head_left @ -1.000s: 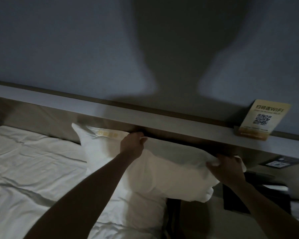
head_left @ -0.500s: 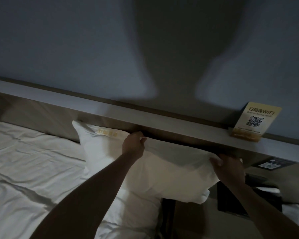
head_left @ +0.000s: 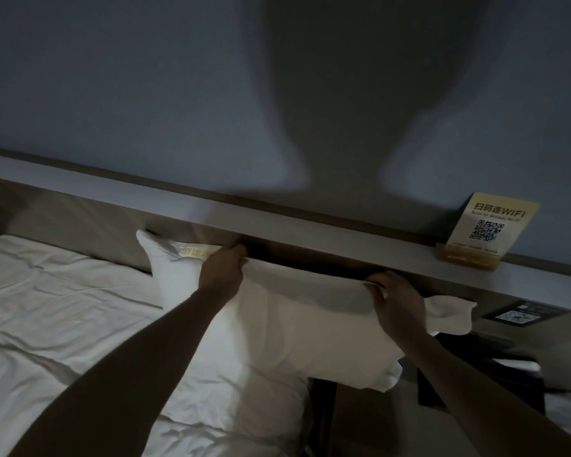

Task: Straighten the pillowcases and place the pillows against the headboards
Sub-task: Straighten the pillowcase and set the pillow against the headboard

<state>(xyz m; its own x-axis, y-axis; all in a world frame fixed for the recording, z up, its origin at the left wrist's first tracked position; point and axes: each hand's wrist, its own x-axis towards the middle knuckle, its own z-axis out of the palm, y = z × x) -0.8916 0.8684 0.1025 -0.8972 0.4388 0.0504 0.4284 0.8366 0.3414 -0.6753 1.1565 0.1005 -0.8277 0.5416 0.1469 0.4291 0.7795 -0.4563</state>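
A white pillow (head_left: 297,331) leans against the wooden headboard (head_left: 80,222) at the bed's right end, its right part overhanging the bed's edge. A yellow label shows near its top left corner. My left hand (head_left: 223,270) grips the pillow's top edge left of centre. My right hand (head_left: 398,301) pinches the top edge further right, inward from the loose right corner of the pillowcase (head_left: 449,313), which sticks out free.
The headboard's ledge (head_left: 310,232) carries a yellow WiFi QR sign (head_left: 490,230) at the right. A wrinkled white sheet (head_left: 53,324) covers the bed on the left. A dark nightstand (head_left: 475,374) and a wall panel (head_left: 524,313) sit at the right.
My right hand has shifted left along the pillow's top edge, leaving the right corner of the pillowcase free. My left hand keeps its hold.
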